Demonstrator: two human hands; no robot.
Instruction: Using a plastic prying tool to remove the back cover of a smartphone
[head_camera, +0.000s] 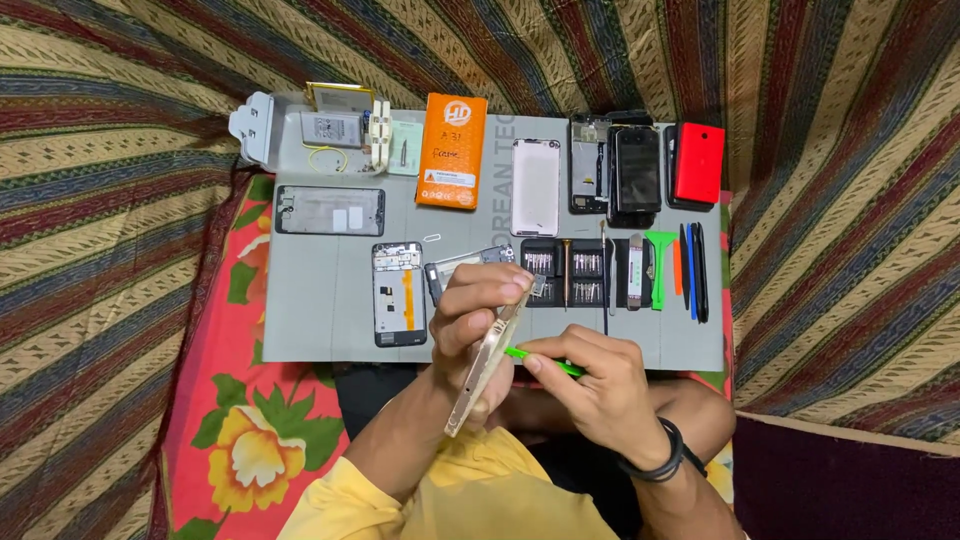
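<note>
My left hand grips a pale gold phone held on edge, tilted, just above the near edge of the grey work mat. My right hand holds a thin green pry tool with its tip against the phone's side. A black band sits on my right wrist. Just beyond my left hand lie an opened phone frame with an orange flex cable and a small dark part.
On the mat lie an orange box, a white back cover, black phones, a red phone, a screwdriver bit case, coloured pry tools, a screen frame. Striped and floral cloth surrounds the mat.
</note>
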